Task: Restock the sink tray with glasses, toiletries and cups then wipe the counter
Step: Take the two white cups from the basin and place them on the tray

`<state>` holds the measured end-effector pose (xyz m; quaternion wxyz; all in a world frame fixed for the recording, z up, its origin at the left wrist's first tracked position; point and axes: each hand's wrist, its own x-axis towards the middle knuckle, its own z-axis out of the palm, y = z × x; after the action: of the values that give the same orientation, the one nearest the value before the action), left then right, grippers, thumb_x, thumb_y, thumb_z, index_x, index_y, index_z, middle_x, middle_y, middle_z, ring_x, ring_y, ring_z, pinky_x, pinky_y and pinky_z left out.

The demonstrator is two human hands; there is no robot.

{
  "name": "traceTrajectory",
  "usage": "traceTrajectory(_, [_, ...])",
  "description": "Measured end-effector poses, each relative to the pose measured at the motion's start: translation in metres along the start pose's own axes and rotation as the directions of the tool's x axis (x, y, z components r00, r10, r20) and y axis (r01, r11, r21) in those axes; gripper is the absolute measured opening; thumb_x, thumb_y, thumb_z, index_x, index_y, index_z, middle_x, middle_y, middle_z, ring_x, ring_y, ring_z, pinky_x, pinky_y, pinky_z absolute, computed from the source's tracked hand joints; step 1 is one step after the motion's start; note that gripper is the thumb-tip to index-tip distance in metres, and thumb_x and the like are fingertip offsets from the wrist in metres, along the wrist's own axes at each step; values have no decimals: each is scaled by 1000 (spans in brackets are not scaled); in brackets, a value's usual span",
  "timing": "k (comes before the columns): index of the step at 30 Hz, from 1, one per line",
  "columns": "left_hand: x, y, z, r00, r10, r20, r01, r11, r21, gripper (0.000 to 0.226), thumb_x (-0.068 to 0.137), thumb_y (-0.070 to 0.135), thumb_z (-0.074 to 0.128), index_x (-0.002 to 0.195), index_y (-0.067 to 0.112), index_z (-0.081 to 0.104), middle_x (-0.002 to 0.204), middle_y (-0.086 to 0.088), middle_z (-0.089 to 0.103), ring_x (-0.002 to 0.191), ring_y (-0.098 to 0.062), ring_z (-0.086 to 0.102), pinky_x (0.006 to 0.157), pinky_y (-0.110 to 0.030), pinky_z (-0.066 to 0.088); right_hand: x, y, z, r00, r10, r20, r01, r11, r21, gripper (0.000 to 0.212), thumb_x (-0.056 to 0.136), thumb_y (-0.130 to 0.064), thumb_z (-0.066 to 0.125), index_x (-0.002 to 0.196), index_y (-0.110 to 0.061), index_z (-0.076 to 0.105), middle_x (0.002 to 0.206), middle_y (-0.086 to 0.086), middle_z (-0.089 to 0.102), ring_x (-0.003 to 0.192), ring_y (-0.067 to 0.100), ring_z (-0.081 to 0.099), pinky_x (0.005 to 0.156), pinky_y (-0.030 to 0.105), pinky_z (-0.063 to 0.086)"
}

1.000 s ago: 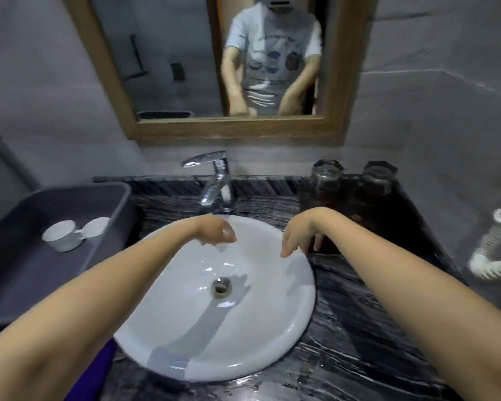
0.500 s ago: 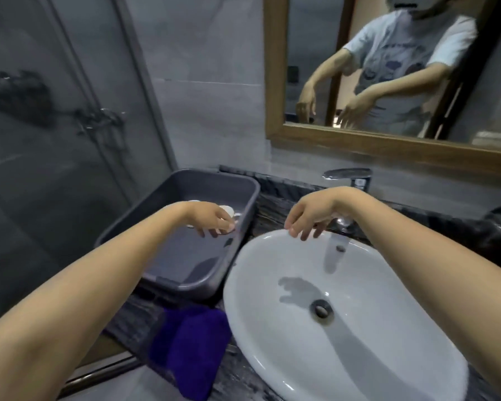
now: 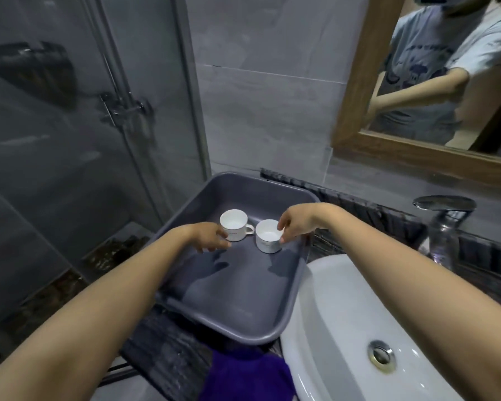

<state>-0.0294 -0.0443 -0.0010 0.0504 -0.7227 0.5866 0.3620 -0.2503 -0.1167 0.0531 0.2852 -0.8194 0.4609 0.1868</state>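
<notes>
A grey plastic tub (image 3: 237,299) sits on the dark marble counter (image 3: 168,354), left of the white sink (image 3: 339,308). Two white cups stand upright in its far half. My left hand (image 3: 210,237) hovers by the left cup (image 3: 233,222), which has its handle to the right; the fingertips are spread and touch its lower side. My right hand (image 3: 297,224) pinches the rim of the right cup (image 3: 268,241) between thumb and fingers. A purple cloth (image 3: 243,374) lies on the counter's front edge below the tub.
A chrome faucet (image 3: 446,209) stands behind the sink at the right. A wood-framed mirror (image 3: 411,151) hangs above and shows a person's reflection. A glass shower door (image 3: 70,140) closes off the left side next to the tub.
My view has swung left from the sink to the tub. Both hands have moved left and down into the tub, reaching the two cups.
</notes>
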Motion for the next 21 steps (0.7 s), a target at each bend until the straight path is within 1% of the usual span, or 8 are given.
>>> traceTrajectory(3, [22,-14,-1,999,-4,-45,10,993,114,56,89,41,54,135,11,46,135,-9,53,123,-25,50,99,-30,39,28,-4,5,998,63,-2,-62,985,-161,61,78,-34,71,131,-11,52,128,4,60,113,28,60,91,38,53])
traceTrajectory(6, [41,-22,1,996,1,-91,5,998,65,54,88,39,56,131,8,49,136,-10,53,125,-25,48,99,-27,36,48,-2,10,990,138,17,-131,967,-217,45,79,-28,70,117,-6,61,112,8,63,90,27,60,52,28,47])
traceTrajectory(8, [53,-26,4,990,20,-142,-22,1000,-16,50,86,37,61,127,9,53,130,-9,58,120,-24,52,91,-25,38,62,3,14,982,188,26,-178,960,-214,23,75,-26,74,86,-8,65,83,7,63,78,25,56,59,28,46])
traceTrajectory(10, [65,-31,6,979,10,-203,-43,986,-162,51,80,36,69,121,11,53,122,-4,61,115,-22,54,83,-21,37,76,8,18,973,227,34,-216,957,-193,22,73,-25,76,71,-10,60,72,5,60,76,25,56,70,29,46])
traceTrajectory(14, [87,-38,10,958,-6,-288,-122,898,-424,89,52,47,83,128,17,45,120,5,56,114,-18,54,86,-23,38,93,14,21,969,246,40,-238,962,-134,35,71,-26,77,98,-7,66,84,7,61,75,25,57,70,30,47])
traceTrajectory(17, [98,-38,12,953,10,-302,-174,833,-524,111,44,42,86,139,16,35,135,1,50,124,-18,48,100,-28,39,102,21,22,963,264,52,-261,964,-58,35,71,-30,77,94,-7,66,72,6,61,68,25,56,68,28,46])
traceTrajectory(19, [106,-40,13,953,40,-301,-207,812,-545,115,43,43,86,141,18,31,138,2,47,125,-16,46,107,-33,37,106,24,25,966,252,63,-253,967,8,42,71,-38,77,98,-8,64,81,7,63,74,26,58,74,29,47])
traceTrajectory(21, [111,-42,14,950,98,-295,-253,796,-550,106,43,44,86,135,22,38,132,4,51,120,-15,50,102,-30,41,109,27,28,970,228,81,-233,971,62,45,71,-44,76,96,-10,61,86,8,64,77,26,58,78,31,46])
